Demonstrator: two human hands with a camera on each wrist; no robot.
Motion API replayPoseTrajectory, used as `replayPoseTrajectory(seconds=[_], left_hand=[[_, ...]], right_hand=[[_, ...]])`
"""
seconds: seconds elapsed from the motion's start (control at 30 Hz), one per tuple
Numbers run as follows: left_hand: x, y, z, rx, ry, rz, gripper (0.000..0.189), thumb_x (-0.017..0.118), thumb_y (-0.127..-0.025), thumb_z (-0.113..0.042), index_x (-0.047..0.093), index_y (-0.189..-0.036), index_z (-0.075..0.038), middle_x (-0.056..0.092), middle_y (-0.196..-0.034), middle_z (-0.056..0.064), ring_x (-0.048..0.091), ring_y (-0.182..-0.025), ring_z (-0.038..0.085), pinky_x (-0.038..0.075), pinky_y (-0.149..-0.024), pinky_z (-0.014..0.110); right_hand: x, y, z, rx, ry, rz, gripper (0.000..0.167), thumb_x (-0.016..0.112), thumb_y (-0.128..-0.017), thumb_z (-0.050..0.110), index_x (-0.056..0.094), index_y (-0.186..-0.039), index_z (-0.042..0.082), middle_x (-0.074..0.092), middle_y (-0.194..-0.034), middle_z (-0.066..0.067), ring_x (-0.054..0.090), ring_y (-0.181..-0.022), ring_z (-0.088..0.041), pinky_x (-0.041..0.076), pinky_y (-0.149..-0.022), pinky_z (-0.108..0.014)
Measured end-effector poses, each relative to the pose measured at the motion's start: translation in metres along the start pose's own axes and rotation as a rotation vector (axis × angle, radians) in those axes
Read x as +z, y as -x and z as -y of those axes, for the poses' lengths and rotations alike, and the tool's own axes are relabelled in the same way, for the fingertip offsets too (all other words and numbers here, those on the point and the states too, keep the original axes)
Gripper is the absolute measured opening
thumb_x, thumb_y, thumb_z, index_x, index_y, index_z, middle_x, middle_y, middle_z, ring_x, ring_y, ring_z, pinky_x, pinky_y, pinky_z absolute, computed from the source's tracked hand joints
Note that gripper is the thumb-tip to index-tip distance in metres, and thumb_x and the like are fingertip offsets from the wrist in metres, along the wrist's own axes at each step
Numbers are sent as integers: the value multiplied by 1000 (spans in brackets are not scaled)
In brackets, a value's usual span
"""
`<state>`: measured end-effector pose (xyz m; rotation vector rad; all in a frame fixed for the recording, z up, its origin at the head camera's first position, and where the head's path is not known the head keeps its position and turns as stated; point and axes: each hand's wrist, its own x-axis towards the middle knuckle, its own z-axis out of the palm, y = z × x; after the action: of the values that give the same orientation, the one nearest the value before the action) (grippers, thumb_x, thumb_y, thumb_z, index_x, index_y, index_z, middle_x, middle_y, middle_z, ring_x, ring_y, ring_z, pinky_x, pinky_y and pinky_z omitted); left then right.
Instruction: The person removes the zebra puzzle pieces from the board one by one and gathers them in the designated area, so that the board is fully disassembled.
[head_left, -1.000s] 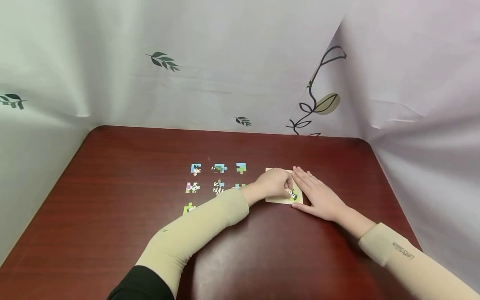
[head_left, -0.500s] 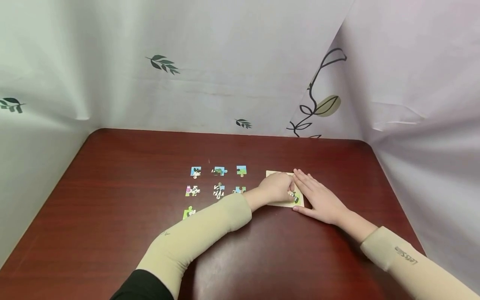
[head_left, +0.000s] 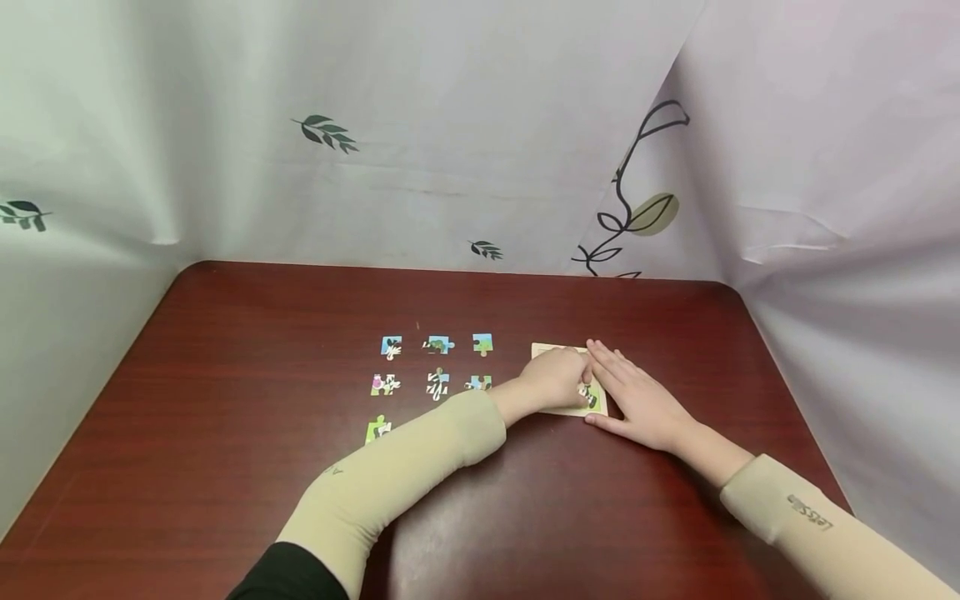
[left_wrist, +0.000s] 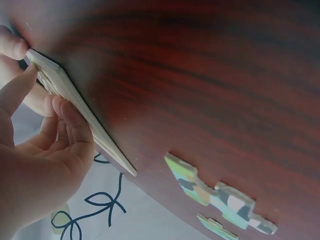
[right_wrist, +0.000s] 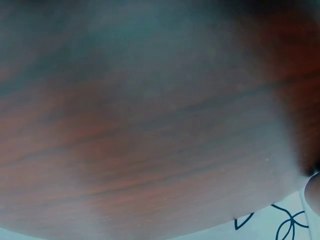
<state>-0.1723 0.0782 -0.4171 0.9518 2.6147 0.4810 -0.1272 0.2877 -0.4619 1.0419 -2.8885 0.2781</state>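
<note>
My left hand (head_left: 557, 377) bends over a small pale puzzle board (head_left: 537, 350), with its thumb and fingers at a puzzle piece (head_left: 592, 397) in the near right corner. That piece shows green and a black-and-white figure; the hand covers part of it. In the left wrist view, the thumb (left_wrist: 21, 89) and curled fingers of the left hand stand on either side of the piece, close on the board. My right hand (head_left: 637, 395) lies flat along the board's right edge, fingers stretched out, thumb at the near corner. Only one of its fingertips (right_wrist: 313, 195) shows in the right wrist view.
Left of the board, several loose puzzle pieces lie spread in rows, among them a blue-green one (head_left: 482, 343), a zebra-striped one (head_left: 437, 383) and a green one (head_left: 378, 429) beside the left sleeve (head_left: 405, 442). A pale patterned curtain (head_left: 420, 150) borders the reddish-brown table (head_left: 300, 333).
The left hand has shifted slightly to the right over the board, still at the corner piece. The whole head view has moved a little; the right hand keeps its place on the board's edge.
</note>
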Motion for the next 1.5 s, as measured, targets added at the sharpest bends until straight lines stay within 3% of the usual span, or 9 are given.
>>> replayPoseTrajectory(seconds=[0.17, 0.37, 0.47, 0.57, 0.77, 1.0, 1.23, 1.5], left_hand=[[1, -1, 2, -7, 131, -19, 14, 80, -91, -14, 70, -101, -17, 66, -83, -8, 59, -77, 7, 50, -74, 23], [4, -1, 5, -4, 255, -83, 12, 77, -89, -8, 71, -92, -17, 65, -72, -11, 58, -68, 2, 56, -99, 28], [3, -1, 8, 7, 288, -88, 12, 79, -87, -8, 72, -89, -17, 67, -71, -10, 59, -68, 2, 56, -86, 22], [0, 1, 10, 20, 308, -75, 13, 82, -86, -8, 72, -89, -16, 68, -73, -8, 60, -68, 3, 49, -65, 16], [-13, 8, 16, 37, 297, -69, 11, 84, -87, -9, 75, -87, -15, 68, -76, -6, 58, -70, 3, 42, -64, 14], [-34, 24, 32, 38, 288, -70, 11, 85, -88, -14, 74, -85, -14, 70, -77, -4, 59, -72, 5, 45, -68, 18], [-52, 47, 55, 56, 216, -79, 8, 78, -91, -12, 76, -84, -15, 74, -80, -2, 64, -78, 8, 52, -77, 21], [-63, 74, 75, 8, 183, 6, 11, 83, -90, -18, 78, -80, -21, 74, -73, -9, 64, -68, 3, 54, -75, 24]], right_hand=[[1, 0, -1, -23, -6, -26, 88, 70, -98, 54, 43, -158, -5, 32, -172, -22, 31, -161, -37, 17, -135, -39], [1, 0, 0, -25, -22, -22, 85, 69, -99, 55, 45, -156, -2, 32, -172, -22, 31, -160, -38, 18, -135, -40], [0, 0, 1, -16, -24, -11, 85, 70, -98, 54, 45, -157, -2, 32, -172, -22, 30, -161, -38, 18, -135, -41], [0, 0, 2, -9, -21, -4, 88, 71, -97, 53, 41, -159, -2, 31, -173, -21, 30, -161, -37, 19, -135, -42], [-1, 0, 2, 9, -6, 0, 94, 73, -96, 50, 35, -163, -3, 30, -173, -21, 29, -161, -37, 25, -132, -49], [-1, 0, 3, 21, -6, 18, 95, 73, -96, 49, 33, -162, -5, 29, -173, -22, 29, -161, -39, 20, -134, -44], [-1, 0, 3, 20, -2, 26, 96, 73, -96, 50, 32, -163, -5, 28, -173, -23, 29, -161, -40, 17, -135, -42], [-2, 0, 3, 28, -1, 40, 97, 74, -96, 50, 29, -164, -5, 26, -174, -22, 28, -162, -39, 18, -135, -44]])
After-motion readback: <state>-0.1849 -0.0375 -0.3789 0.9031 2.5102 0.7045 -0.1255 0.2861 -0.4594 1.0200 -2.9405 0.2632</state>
